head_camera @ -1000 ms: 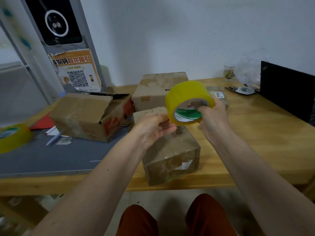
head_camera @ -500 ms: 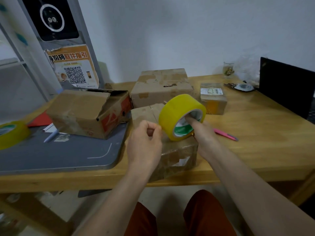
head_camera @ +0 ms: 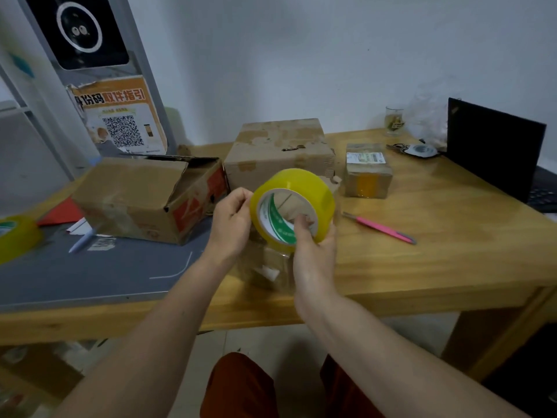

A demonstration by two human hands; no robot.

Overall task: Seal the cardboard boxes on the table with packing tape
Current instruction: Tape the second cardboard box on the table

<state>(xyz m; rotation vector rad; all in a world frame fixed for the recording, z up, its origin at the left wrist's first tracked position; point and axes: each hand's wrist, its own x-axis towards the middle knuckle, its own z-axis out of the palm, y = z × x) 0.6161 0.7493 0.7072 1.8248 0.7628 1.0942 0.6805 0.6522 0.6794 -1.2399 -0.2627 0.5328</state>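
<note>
While gripped, tape roll [head_camera: 297,188] between hands [head_camera: 232,224].

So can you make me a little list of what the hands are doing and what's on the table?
right hand: grips yellow packing tape roll, fingers in its core
left hand: pinches the roll's outer edge
box under hands: small brown cardboard box, mostly hidden
open box: worn cardboard box, flap up
other boxes: large closed carton; small labelled parcel
tool: pink pen-shaped cutter on wooden table

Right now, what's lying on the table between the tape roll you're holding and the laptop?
In the head view, a pink pen lies on bare wooden table between the tape roll and the laptop.
</note>
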